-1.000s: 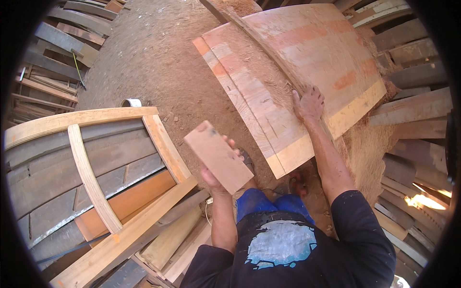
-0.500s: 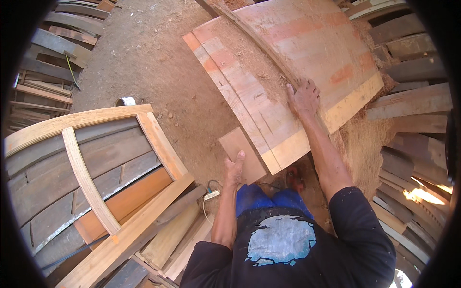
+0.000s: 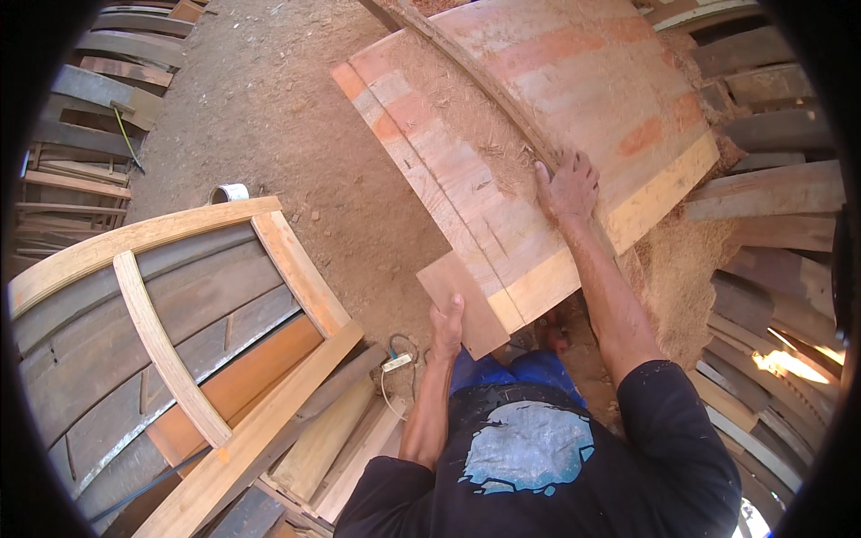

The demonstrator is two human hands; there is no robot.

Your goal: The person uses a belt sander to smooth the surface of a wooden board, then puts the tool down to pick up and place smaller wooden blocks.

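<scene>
My left hand (image 3: 447,325) grips a small flat wooden board (image 3: 471,305) by its left edge, thumb on top and fingers hidden beneath. The board's right side laps the near left corner of a wide wooden panel (image 3: 583,108), by a dark line running along that panel's left edge. On the panel, my right hand (image 3: 571,188) is closed over a long narrow wooden strip (image 3: 475,72) that lies across it and runs off past the far edge. Sawdust and shavings cover much of the panel around the strip.
At left, a pale wooden frame (image 3: 166,345) rests over dark planks. A power socket strip (image 3: 395,362) with a cable lies beside it, and a white can (image 3: 230,193) stands behind. Stacked planks (image 3: 771,193) line the right side, with more timber (image 3: 99,134) at far left.
My left hand has shifted slightly right, bringing the small board over the panel's near left corner. My right hand stays on the strip, almost unmoved.
</scene>
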